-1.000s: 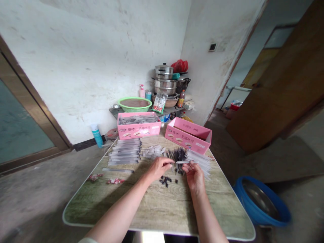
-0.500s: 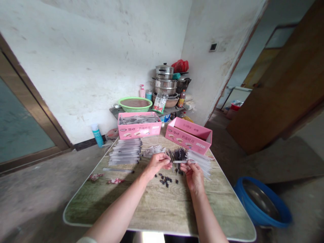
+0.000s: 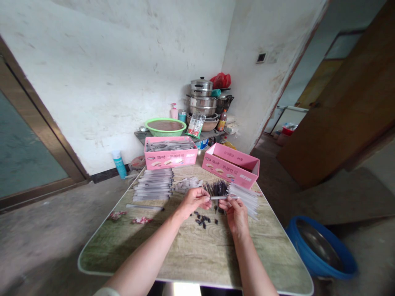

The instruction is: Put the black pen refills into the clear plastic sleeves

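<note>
A pale translucent pen barrel (image 3: 218,197) is held level between my two hands, above the table. My right hand (image 3: 235,209) pinches its right end between thumb and fingers. At the barrel's left end, the closed fingertips of my left hand (image 3: 195,200) grip it; any small part inside them is hidden. Just behind lie a heap of dark thin pen parts (image 3: 217,188) and a pile of small whitish pieces (image 3: 189,183). Loose black caps (image 3: 202,220) lie below the hands. More clear barrels (image 3: 245,199) are spread beside my right hand.
Stacked pens (image 3: 154,183) lie at the left, with a single pen (image 3: 145,207) in front. A filled pink box (image 3: 171,159) and another pink box (image 3: 230,166) stand at the table's back. A blue tub (image 3: 321,246) sits on the floor at the right.
My left hand has shifted slightly right, and its fingertips now meet the barrel's left end, where a small gap showed before. My right hand keeps its hold with little movement.
</note>
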